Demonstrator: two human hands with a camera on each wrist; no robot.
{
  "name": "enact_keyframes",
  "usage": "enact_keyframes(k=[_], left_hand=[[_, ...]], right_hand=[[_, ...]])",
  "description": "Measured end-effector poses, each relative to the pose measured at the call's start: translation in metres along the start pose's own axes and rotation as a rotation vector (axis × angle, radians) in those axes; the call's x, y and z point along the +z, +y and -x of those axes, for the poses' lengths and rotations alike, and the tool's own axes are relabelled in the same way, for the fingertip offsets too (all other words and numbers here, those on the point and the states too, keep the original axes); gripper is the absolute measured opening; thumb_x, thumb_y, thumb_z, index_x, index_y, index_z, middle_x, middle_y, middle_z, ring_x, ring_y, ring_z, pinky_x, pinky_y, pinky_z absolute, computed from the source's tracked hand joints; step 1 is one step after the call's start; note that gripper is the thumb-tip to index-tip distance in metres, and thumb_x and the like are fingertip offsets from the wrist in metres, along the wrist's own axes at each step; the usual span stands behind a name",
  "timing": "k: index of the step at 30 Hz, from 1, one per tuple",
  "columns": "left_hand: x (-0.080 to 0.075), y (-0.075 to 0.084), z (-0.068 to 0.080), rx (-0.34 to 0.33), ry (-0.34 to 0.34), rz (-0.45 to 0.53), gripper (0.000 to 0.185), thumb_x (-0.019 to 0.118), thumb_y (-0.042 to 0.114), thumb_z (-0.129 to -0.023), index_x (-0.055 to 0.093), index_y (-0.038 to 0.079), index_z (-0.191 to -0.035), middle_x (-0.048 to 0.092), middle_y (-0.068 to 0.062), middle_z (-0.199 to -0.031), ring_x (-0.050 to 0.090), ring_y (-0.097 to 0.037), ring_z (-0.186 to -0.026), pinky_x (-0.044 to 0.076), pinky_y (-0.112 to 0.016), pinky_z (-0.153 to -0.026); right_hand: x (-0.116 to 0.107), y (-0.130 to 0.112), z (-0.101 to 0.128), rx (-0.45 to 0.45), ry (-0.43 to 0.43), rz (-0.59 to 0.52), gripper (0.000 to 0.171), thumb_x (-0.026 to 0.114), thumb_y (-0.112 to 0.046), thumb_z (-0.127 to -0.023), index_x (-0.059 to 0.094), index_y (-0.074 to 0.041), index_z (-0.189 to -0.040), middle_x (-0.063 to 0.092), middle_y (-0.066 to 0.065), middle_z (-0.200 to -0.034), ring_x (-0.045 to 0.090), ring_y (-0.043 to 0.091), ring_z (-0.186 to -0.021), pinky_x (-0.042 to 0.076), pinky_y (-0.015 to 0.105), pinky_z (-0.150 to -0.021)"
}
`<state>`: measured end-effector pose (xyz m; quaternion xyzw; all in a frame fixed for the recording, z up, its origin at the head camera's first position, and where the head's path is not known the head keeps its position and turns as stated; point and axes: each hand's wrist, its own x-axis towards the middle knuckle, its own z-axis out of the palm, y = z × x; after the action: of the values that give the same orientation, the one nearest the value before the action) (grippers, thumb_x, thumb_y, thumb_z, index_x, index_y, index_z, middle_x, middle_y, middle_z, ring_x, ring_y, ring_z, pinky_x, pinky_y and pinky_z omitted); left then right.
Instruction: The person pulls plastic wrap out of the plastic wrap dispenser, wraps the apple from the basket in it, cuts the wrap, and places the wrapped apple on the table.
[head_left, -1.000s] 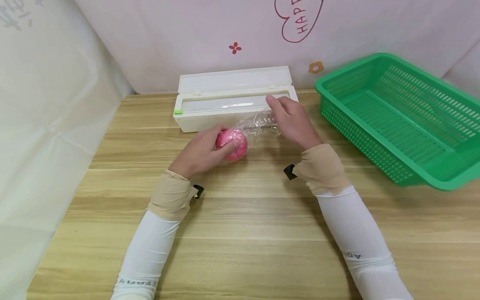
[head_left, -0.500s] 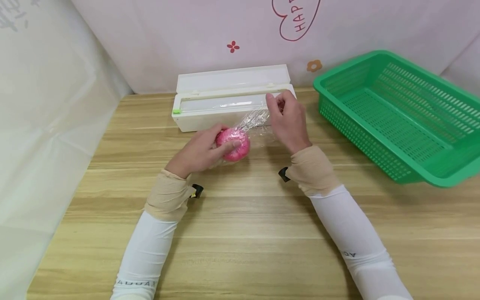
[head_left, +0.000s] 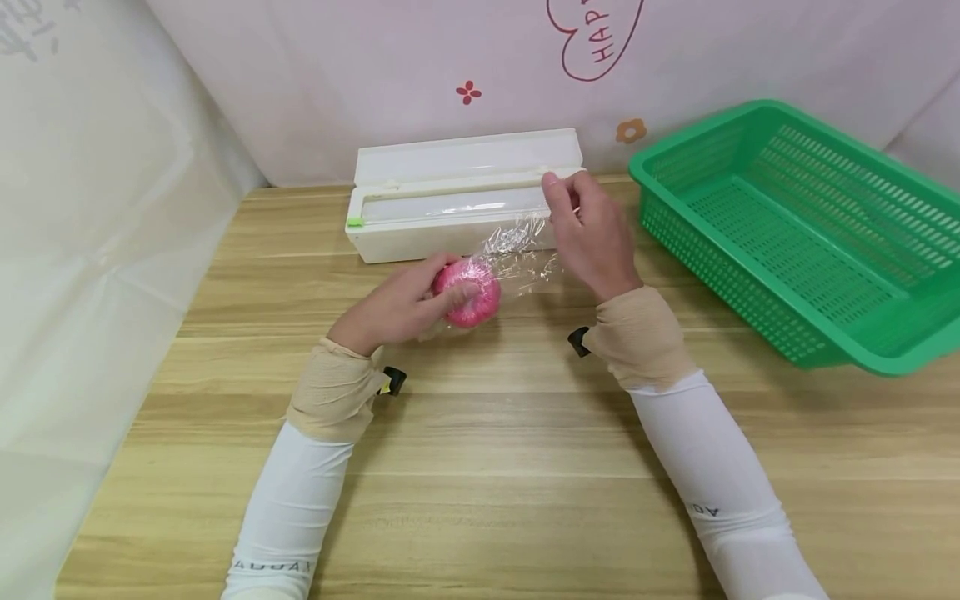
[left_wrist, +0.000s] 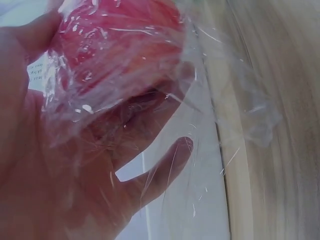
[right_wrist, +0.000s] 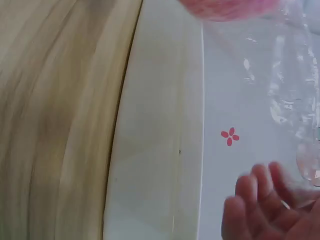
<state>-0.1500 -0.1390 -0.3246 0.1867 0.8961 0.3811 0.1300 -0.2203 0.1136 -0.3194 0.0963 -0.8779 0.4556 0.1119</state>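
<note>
A pinkish-red apple [head_left: 480, 310] with clear plastic wrap [head_left: 513, 240] around it sits in my left hand [head_left: 393, 307], thumb across its front. In the left wrist view, crinkled film covers the apple [left_wrist: 125, 45] and hangs over the fingers. My right hand [head_left: 598, 237] pinches the loose end of the film between thumb and curled fingers, up and to the right of the apple. The film stretches between both hands. Just behind them stands the white cling-film dispenser [head_left: 450, 242], lid raised, its roll showing and a green slider [head_left: 356, 222] at its left end.
A green plastic basket [head_left: 720, 250] stands at the right, close to my right forearm. The wooden table [head_left: 465, 467] runs up to a white printed cloth [head_left: 360, 67] behind the dispenser; another white sheet [head_left: 97, 250] hangs at the left.
My right hand has risen slightly with the film end, dipping left and then back right, pulling the film up from the apple. The left hand and apple have barely moved.
</note>
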Motion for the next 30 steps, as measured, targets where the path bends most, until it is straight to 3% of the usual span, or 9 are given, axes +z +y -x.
enact_keyframes(k=[5,8,16,18,24,30], left_hand=[[0.000,0.000,-0.001,0.003,0.002,0.033,0.047,0.058,0.038,-0.109,0.052,0.008,-0.145,0.069,-0.009,-0.126,0.065,-0.023,-0.114,0.057,-0.044,-0.103],[-0.001,0.000,0.000,-0.014,0.010,0.050,0.049,0.062,0.039,-0.107,0.052,0.008,-0.144,0.069,-0.009,-0.127,0.066,-0.024,-0.117,0.057,-0.045,-0.103],[-0.003,0.001,0.000,-0.080,0.068,0.066,0.062,0.076,0.037,-0.098,0.049,0.007,-0.145,0.066,-0.012,-0.134,0.065,-0.029,-0.124,0.060,-0.045,-0.101],[-0.002,0.002,-0.001,-0.075,0.066,0.069,0.062,0.078,0.035,-0.097,0.049,0.007,-0.145,0.066,-0.012,-0.134,0.064,-0.029,-0.124,0.060,-0.046,-0.101],[0.002,0.005,-0.003,-0.050,0.012,0.055,0.078,0.087,0.038,-0.089,0.049,0.013,-0.152,0.064,-0.009,-0.137,0.063,-0.028,-0.126,0.059,-0.045,-0.103],[0.004,0.005,-0.004,-0.010,-0.055,0.018,0.083,0.089,0.039,-0.085,0.049,0.018,-0.156,0.064,-0.005,-0.137,0.066,-0.025,-0.119,0.060,-0.040,-0.099]], right_hand=[[0.006,0.001,0.000,-0.093,0.040,-0.025,0.044,0.049,-0.045,-0.110,0.055,-0.011,-0.083,0.050,0.003,-0.073,0.046,0.021,-0.069,0.035,0.031,-0.062],[0.008,0.000,0.000,-0.162,0.088,-0.051,0.042,0.055,-0.035,-0.110,0.052,-0.009,-0.078,0.047,0.003,-0.068,0.044,0.020,-0.066,0.033,0.027,-0.059],[0.002,-0.004,0.003,-0.110,0.083,-0.015,0.047,0.045,-0.049,-0.109,0.063,-0.008,-0.095,0.059,0.006,-0.080,0.051,0.022,-0.075,0.037,0.031,-0.069],[0.003,-0.003,0.004,-0.129,0.097,-0.017,0.047,0.047,-0.048,-0.108,0.063,-0.006,-0.094,0.058,0.006,-0.077,0.050,0.022,-0.073,0.036,0.030,-0.068],[0.012,-0.001,0.004,-0.383,0.195,-0.015,0.043,0.059,-0.027,-0.108,0.055,-0.002,-0.073,0.048,0.006,-0.059,0.041,0.018,-0.054,0.026,0.022,-0.052],[0.012,-0.002,0.004,-0.612,0.244,-0.007,0.039,0.064,-0.017,-0.106,0.056,0.001,-0.072,0.050,0.011,-0.058,0.039,0.017,-0.052,0.025,0.017,-0.053]])
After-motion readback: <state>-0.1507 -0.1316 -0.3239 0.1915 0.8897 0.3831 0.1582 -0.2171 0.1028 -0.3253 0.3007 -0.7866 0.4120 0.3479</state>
